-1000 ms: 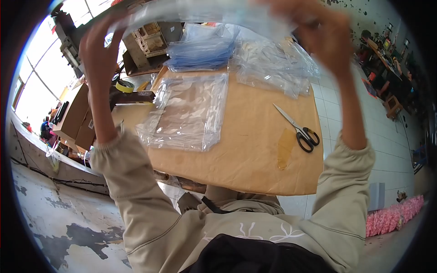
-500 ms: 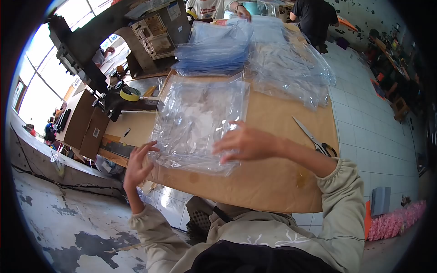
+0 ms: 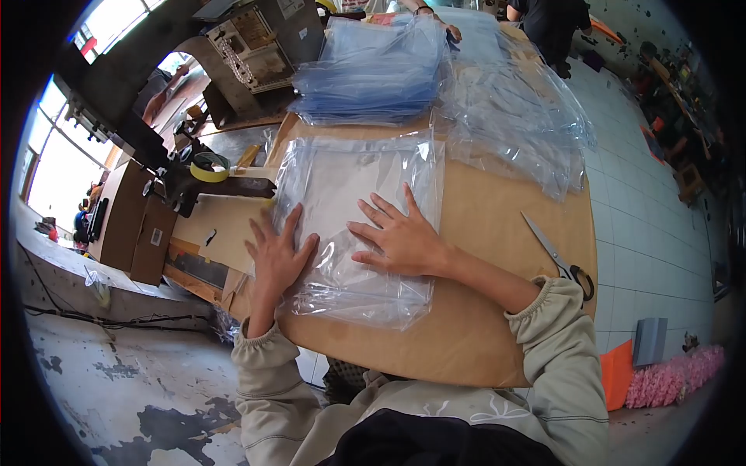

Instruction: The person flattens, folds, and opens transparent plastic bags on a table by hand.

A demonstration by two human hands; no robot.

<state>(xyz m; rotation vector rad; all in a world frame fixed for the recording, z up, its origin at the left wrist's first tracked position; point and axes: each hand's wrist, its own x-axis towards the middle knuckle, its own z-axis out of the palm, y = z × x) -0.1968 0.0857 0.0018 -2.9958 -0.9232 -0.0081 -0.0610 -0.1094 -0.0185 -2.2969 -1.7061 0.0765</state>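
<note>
Left hand [image 3: 281, 260] and right hand [image 3: 410, 243] spread flat over a clear plastic bag [image 3: 373, 167] at the centre of the frame, neither one grasping.

The bag is glossy, colourless and roughly rectangular, creased and streaked with glare toward its lower end; it lies on the brown-covered desk [image 3: 482, 330]. The hands hide part of its middle and left side, and the shine makes its layers hard to count. Some left fingers are blurred. At the top of the frame, a bluish plastic stack [image 3: 365, 97] sits beside loose clear bags [image 3: 521, 124]; a co-worker's hand [image 3: 454, 33] shows there, the arm cut off by the upper edge.
</note>
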